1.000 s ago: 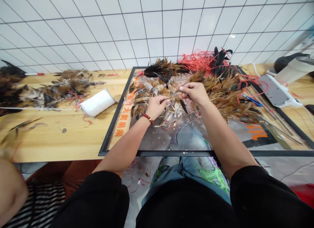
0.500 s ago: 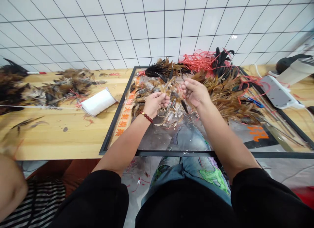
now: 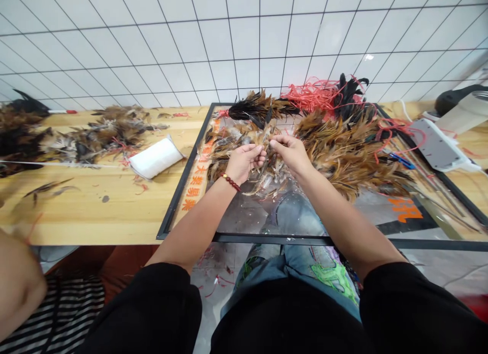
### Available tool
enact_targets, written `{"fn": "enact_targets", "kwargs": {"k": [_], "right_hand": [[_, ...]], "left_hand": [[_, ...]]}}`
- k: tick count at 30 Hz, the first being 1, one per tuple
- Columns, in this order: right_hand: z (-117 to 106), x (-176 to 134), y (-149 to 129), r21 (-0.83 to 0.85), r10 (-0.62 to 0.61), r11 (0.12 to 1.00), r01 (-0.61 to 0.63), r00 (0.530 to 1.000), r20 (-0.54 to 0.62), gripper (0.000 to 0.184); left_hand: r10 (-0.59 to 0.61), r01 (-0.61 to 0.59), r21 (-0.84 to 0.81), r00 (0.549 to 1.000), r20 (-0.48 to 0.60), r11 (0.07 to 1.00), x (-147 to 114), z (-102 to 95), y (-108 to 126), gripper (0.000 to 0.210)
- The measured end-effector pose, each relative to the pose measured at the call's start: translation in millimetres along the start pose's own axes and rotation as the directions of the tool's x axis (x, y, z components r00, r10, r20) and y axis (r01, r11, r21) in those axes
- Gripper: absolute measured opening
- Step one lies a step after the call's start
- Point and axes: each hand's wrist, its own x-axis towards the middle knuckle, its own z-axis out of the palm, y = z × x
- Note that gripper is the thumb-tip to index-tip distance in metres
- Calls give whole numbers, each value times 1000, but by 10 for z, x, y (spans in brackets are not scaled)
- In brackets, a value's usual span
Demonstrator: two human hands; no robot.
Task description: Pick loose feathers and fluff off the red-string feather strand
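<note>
Pretty bright in here, fairly even, small glare spot on the tiled wall (grid lines skew badly toward the edges), red patch lower right's all blurry.

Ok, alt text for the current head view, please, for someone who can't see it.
A person's left hand and right hand are close together above mottled feathers on a black-framed clear panel; anything they hold is too small to tell. Browner feathers lie to the right, pinkish-red strings behind, and a white roll on the wooden table to the left.
</note>
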Motion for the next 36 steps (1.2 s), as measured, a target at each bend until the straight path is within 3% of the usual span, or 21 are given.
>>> {"fn": "enact_targets", "kwargs": {"k": [4,14,21,26,30,36], "right_hand": [[57,-56,-38,92,-12,996,2,994,109,36],[40,-75,-39,137,66,987,-80,992,107,43],[6,1,-8,134,23,991,-21,1000,-15,49],[-18,18,-20,206,33,978,-17,997,-76,51],[46,-50,-23,136,63,988,-66,998,27,46],[93,-87,-3,47,-26,999,24,999,40,40]], "left_hand": [[-51,47,52,994,94,998,-33,21,-4,10],[-133,126,70,986,106,990,-75,48,34,13],[-171,156,108,974,148,982,-67,33,32,14],[-120,120,-1,992,32,993,-20,10,26,14],[-131,132,-51,991,33,990,-7,-7,17,8],[-154,158,-35,984,90,987,-31,8,31,8]]}}
